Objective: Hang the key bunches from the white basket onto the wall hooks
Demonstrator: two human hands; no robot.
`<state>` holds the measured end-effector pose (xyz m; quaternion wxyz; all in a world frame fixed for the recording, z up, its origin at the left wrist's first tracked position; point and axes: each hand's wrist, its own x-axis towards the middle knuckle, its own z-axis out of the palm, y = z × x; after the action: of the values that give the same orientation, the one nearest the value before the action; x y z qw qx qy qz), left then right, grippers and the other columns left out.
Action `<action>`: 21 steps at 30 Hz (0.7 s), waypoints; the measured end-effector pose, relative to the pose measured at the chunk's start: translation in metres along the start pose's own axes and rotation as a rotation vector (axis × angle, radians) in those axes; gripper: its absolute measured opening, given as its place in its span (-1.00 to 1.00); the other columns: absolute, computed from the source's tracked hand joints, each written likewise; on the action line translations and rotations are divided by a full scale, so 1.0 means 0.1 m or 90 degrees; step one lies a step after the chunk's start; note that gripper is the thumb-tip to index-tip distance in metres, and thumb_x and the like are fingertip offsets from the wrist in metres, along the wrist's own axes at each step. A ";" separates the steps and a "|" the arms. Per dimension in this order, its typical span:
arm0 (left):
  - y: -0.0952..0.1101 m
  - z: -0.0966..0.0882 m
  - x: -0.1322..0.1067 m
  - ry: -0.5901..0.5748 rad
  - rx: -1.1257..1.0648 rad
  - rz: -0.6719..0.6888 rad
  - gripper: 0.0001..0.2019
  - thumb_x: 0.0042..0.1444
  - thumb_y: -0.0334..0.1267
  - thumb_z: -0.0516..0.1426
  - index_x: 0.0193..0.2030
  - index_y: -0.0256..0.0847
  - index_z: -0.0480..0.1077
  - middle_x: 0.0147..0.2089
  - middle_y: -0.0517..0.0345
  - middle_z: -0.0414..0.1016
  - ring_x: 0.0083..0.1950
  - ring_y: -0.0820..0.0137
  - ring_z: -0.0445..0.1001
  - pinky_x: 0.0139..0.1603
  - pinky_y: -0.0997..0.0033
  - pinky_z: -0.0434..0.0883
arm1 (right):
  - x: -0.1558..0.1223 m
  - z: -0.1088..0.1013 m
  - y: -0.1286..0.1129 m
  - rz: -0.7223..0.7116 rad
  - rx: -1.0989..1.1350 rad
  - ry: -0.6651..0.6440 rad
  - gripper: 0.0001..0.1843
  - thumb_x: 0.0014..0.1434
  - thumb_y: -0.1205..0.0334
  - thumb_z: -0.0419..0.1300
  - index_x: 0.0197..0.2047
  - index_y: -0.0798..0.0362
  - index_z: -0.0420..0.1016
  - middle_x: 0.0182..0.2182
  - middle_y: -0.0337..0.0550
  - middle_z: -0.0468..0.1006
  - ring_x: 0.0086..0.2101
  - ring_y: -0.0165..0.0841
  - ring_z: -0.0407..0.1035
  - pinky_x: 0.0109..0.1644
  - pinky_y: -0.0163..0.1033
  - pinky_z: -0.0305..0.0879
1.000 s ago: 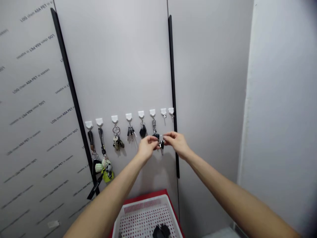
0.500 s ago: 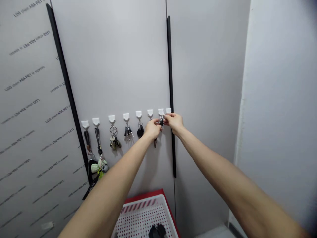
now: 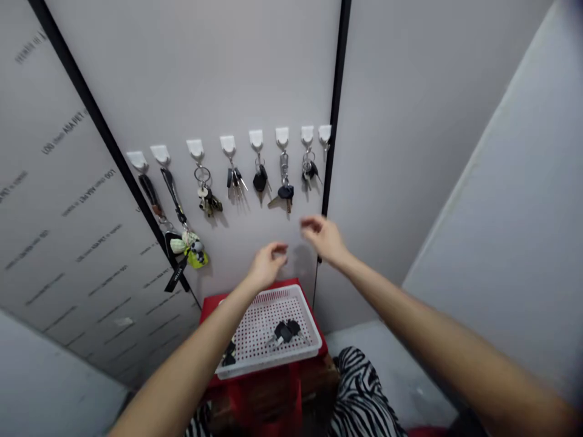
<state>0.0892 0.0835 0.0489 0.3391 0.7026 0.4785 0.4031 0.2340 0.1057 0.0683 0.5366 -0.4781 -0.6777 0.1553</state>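
Note:
My left hand [image 3: 268,265] hovers above the back rim of a white perforated basket [image 3: 255,366], fingers apart and nothing in them. To its right, my right hand [image 3: 324,238] is in the air below the hooks, slightly blurred, its fingers curved, apart and holding nothing. A bunch of keys [image 3: 310,170] hangs from a white hook [image 3: 307,134] near the right end of the row. Another key bunch [image 3: 285,191] dangles beside it. Inside the basket lie black-headed keys [image 3: 286,332], with more dark keys [image 3: 229,353] at its left, partly behind my left forearm.
More key bunches hang leftward, including a ring of keys [image 3: 208,200] and a strap with a panda charm [image 3: 197,250]. The rightmost hook [image 3: 325,133] sits by a black door strip [image 3: 334,109]. The basket rests on a red surface [image 3: 210,306]; zebra-print legs [image 3: 359,388] are below.
Both hands have let go of the key bunch at the second hook from the right, where it now hangs, and dropped lower. The view has tilted down, showing more of the basket.

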 end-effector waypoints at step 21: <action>-0.79 0.24 -0.57 -0.120 0.018 -0.046 -0.84 -0.19 -0.23 -0.03 -0.46 -0.26 0.25 -0.43 0.15 0.37 -0.35 0.41 0.32 -0.27 0.43 0.25 | -1.11 0.52 0.30 -0.093 -0.271 -0.287 -0.73 0.01 0.22 -0.11 -0.40 0.11 0.38 -0.43 -0.13 0.40 -0.35 -0.43 0.22 -0.28 -0.37 0.09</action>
<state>0.0664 0.0520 -0.0439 0.3871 0.7244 0.4753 0.3154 0.1996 0.0459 -0.0371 0.2706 -0.4832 -0.8294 0.0735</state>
